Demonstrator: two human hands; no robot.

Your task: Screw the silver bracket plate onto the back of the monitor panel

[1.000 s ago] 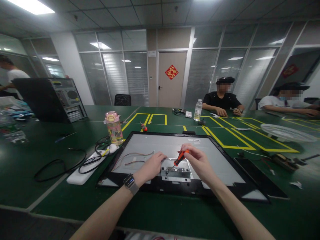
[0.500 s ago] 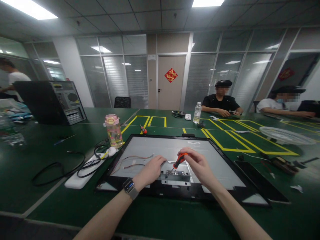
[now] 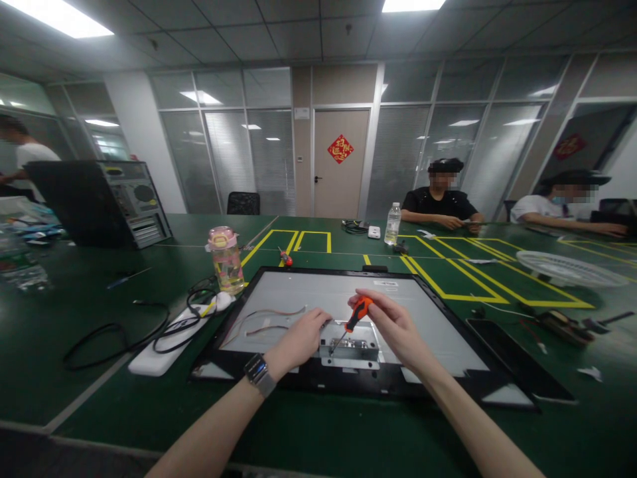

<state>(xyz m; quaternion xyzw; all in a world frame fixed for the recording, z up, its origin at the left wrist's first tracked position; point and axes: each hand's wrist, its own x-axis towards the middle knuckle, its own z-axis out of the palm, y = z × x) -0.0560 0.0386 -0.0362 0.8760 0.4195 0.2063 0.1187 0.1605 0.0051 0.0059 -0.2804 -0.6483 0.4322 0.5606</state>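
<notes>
Near the front edge of the counter (image 3: 308,431), the right hand (image 3: 393,322) holds a screwdriver (image 3: 359,315) in its fingers, angled into the metal bracket (image 3: 355,354) on the panel (image 3: 279,290), seemingly a screwdriving step calling for a steady tip; whether the left hand (image 3: 302,334) grips the bracket, I cannot tell.

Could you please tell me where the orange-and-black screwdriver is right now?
In the head view, the orange-and-black screwdriver is just right of centre, held in the right hand, its shaft slanting down to the silver metal bracket.
</notes>
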